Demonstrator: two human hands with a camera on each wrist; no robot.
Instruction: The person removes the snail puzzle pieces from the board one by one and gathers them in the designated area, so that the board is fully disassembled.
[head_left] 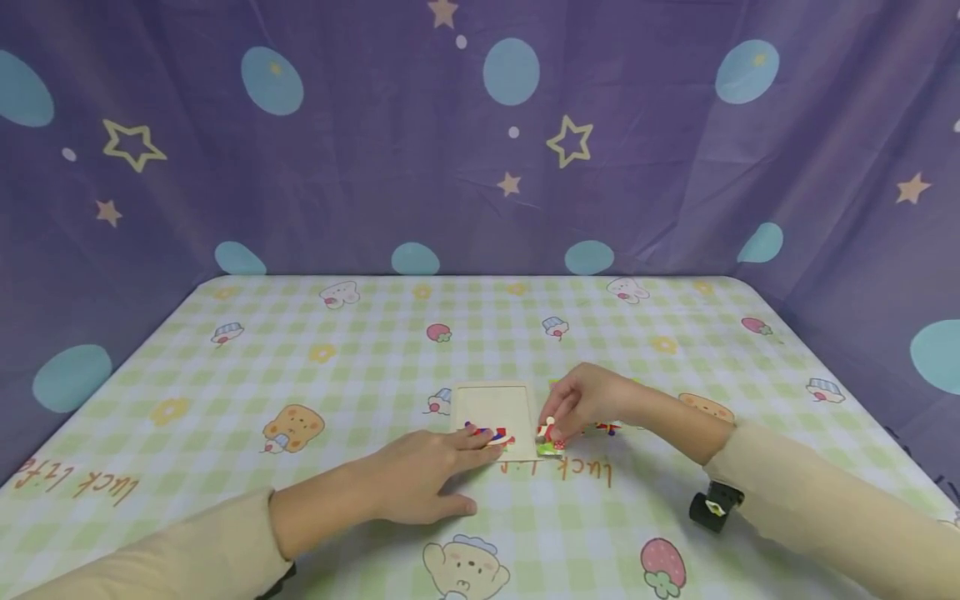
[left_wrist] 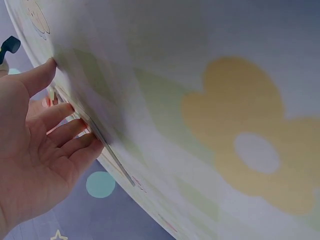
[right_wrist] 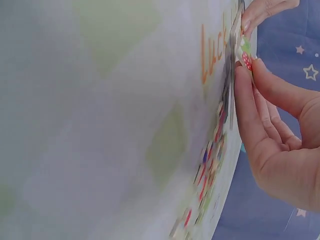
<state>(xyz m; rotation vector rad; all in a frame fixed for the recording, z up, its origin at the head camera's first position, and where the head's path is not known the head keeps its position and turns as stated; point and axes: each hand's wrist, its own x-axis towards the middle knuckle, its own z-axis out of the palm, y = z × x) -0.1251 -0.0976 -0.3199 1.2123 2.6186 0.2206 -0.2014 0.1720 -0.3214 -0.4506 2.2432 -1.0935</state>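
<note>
A shallow pale wooden puzzle tray (head_left: 491,402) lies on the table in the head view. My left hand (head_left: 420,471) reaches in from the left, fingers extended over the tray's near-left part, thumb apart. Red, blue and white puzzle pieces (head_left: 510,440) show beside and under those fingertips. At the tray's right edge, my right hand (head_left: 588,402) pinches a jigsaw piece (head_left: 551,448) with green, red and white print. The right wrist view shows this piece (right_wrist: 246,57) between thumb and index finger, close over the tray's edge, with a red dotted pattern.
More loose puzzle pieces (right_wrist: 204,167) lie on the table right of the tray, partly hidden by the right hand in the head view. A checked cloth (head_left: 390,358) with cartoon prints covers the table. A purple curtain (head_left: 420,167) hangs behind it.
</note>
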